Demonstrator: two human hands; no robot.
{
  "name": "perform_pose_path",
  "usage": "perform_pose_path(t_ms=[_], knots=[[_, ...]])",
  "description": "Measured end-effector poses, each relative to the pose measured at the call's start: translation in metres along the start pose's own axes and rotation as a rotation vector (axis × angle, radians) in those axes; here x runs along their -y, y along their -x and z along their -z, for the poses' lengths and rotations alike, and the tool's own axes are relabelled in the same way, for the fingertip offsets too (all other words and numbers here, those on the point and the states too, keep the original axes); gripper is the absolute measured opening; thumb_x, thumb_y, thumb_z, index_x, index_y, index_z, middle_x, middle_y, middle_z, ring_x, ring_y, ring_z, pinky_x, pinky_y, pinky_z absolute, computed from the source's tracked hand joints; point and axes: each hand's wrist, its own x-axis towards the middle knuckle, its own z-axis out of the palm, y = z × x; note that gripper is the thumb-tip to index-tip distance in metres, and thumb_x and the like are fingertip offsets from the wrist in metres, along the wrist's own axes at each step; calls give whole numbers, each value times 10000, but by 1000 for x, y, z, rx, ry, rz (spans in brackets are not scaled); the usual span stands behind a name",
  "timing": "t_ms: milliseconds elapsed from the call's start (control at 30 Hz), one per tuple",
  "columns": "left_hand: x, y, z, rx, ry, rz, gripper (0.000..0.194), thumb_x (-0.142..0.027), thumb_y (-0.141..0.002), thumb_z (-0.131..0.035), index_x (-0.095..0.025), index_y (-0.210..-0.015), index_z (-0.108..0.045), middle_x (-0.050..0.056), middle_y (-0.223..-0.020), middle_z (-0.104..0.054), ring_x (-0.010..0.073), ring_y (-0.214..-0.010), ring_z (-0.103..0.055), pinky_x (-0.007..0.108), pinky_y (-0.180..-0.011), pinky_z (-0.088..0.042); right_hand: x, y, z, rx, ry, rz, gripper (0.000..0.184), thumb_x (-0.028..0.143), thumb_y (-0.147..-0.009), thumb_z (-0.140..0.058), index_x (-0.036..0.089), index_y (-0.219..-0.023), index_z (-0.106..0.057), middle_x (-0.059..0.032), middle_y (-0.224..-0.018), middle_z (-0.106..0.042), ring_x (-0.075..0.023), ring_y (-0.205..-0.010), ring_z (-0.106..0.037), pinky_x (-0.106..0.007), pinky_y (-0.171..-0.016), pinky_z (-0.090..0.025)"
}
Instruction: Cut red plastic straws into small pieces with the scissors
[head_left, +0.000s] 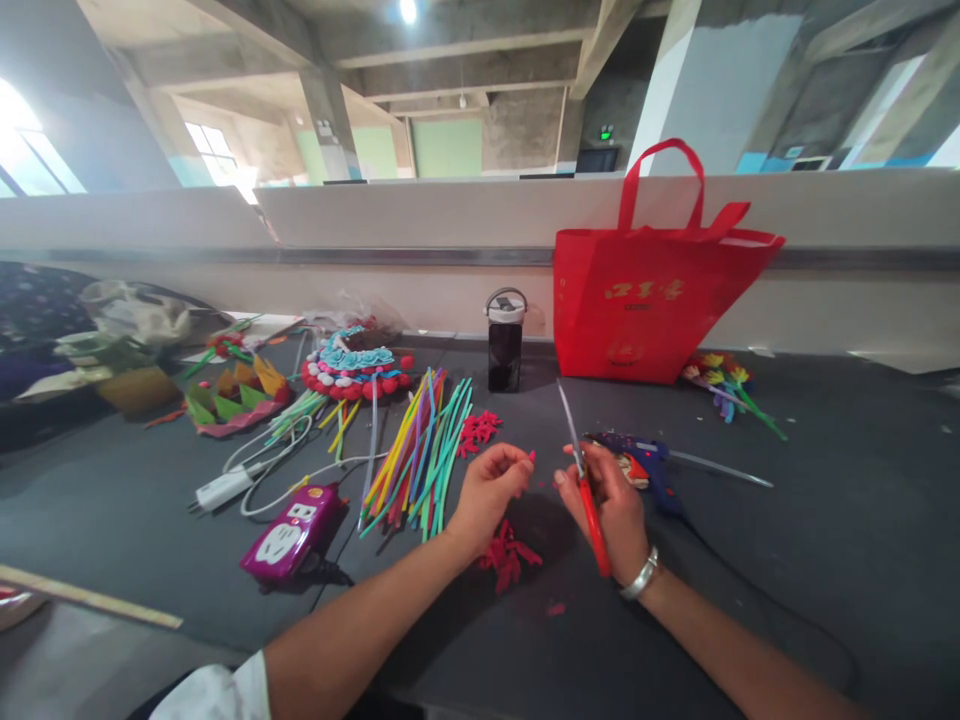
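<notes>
My left hand point(491, 490) is closed in a pinch on a small pink-red piece point(532, 456) that pokes out past the fingertips. In my right hand point(615, 505) is a pair of scissors point(592, 520) with red handles, the blades pointing up and away from me. A gap separates the blades from the pinched piece. Red cut pieces point(508, 558) lie in a pile on the table below my left hand. A second red pile point(480, 430) sits just beyond it. Left of that hand, a bundle of coloured pipe-cleaner-like sticks point(420, 450) is spread out.
A blue glue gun point(652, 470) lies right of my right hand, its cord trailing nearer me. A black bottle point(505, 345) and a red bag point(637, 310) stand behind. At left are a purple power socket point(292, 535), a white plug point(225, 490) and craft flowers point(356, 365).
</notes>
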Motion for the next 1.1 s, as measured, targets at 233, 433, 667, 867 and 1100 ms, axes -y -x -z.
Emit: perform_pose_path(t_ms=[233, 433, 667, 867, 1100], knots=[[2, 7, -2, 63, -502, -257, 84, -180, -751, -623, -177, -667, -630, -7, -604, -559, 113, -578, -459, 230, -569, -306, 6, 4, -1, 74, -152, -59, 389, 290, -794, -650, 212, -1153, -520, -27, -875, -667, -160, -760, -652, -295, -712, -542], [-3, 11, -4, 156, -606, -323, 101, -166, -740, -611, -189, -647, -640, 1, -594, -565, 125, -579, -461, 240, -585, -308, 5, 4, -3, 22, -141, -40, 310, 273, -827, -603, 215, -1123, -532, -53, -958, -674, -167, -825, -666, -292, -724, -554], [0, 0, 2, 269, -26, 236, 110, -245, -737, -601, -154, -706, -653, 9, -561, -577, 110, -509, -492, 238, -551, -369, 9, 2, 1, 67, -236, -51, 298, 282, -842, -596, 238, -1126, -517, -14, -862, -648, -138, -706, -643, -257, -623, -559], [-2, -1, 7, 382, 198, 393, 127, -242, -682, -715, -132, -728, -673, 9, -599, -577, 87, -520, -517, 229, -560, -401, 5, 4, -1, 97, -305, -32, 294, 269, -842, -603, 250, -1122, -514, -8, -880, -641, -137, -724, -644, -272, -655, -574], [-3, -1, 4, 280, 201, 341, 141, -238, -674, -741, -131, -679, -651, -9, -539, -554, 70, -490, -484, 214, -541, -371, 7, 3, 2, 90, -126, 2, 298, 292, -858, -574, 230, -1141, -504, -21, -888, -645, -148, -760, -647, -286, -705, -550]])
